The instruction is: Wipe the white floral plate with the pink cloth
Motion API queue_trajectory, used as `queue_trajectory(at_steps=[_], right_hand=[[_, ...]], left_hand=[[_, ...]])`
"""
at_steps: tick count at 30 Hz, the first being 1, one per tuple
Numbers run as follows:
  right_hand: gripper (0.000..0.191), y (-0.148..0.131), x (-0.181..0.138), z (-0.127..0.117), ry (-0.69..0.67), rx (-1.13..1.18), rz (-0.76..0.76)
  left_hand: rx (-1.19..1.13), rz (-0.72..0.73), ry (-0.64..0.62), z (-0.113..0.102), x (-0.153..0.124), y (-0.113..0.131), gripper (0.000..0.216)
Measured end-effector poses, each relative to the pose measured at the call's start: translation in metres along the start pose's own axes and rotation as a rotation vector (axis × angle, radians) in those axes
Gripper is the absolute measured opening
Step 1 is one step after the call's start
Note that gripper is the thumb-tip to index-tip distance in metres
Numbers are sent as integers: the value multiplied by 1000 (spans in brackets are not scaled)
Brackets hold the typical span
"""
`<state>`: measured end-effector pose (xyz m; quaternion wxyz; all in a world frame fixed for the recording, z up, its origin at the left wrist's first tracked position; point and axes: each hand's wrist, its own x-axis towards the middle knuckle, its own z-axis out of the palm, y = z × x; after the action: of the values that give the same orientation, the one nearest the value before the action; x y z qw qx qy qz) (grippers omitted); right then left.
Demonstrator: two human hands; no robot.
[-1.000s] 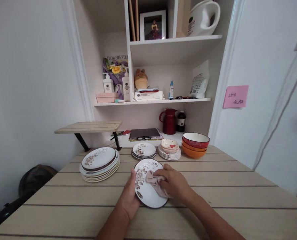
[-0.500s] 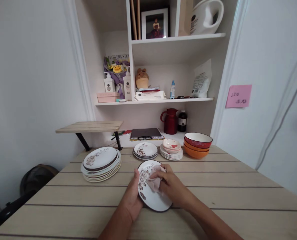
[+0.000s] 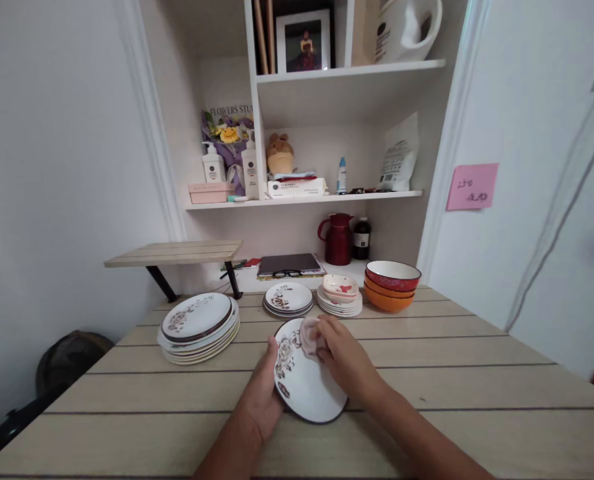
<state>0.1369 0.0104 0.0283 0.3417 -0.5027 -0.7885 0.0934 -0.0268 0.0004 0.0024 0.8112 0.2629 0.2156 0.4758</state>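
Observation:
A white plate with a dark rim and brown flower pattern is tilted toward me above the table. My left hand grips its left edge, thumb on the rim and the other fingers hidden beneath. In my right hand a pale pink cloth is bunched, pressed on the plate's upper part. Just beyond lies a small stack of matching plates. Beside it, small pinkish dishes with a red pattern rest on a stack of white saucers.
On the left stands a tall stack of larger plates, near a raised wooden shelf on black legs. Red and orange bowls are nested at the right back. Behind the wooden table are a laptop and a red jug.
My right hand has slid the cloth up toward the plate's far rim. My left hand keeps its hold on the plate. The view has shifted slightly.

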Motion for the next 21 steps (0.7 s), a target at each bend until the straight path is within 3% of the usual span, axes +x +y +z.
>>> queue_trajectory(at_steps=[4, 9, 14, 17, 21], right_hand=[[47, 5, 1, -16, -11, -128, 17], [37, 4, -8, -27, -258, -297, -33], [42, -17, -20, -20, -380, -210, -192], [47, -32, -18, -11, -329, -97, -241], [42, -30, -4, -8, -75, -127, -120]], left_hand=[[18, 1, 12, 2, 0, 1, 63], [15, 53, 50, 1, -1, 1, 62], [-22, 36, 36, 0, -3, 3, 63], [-19, -19, -9, 1, -5, 4, 67], [9, -49, -39, 5, -6, 1, 70]])
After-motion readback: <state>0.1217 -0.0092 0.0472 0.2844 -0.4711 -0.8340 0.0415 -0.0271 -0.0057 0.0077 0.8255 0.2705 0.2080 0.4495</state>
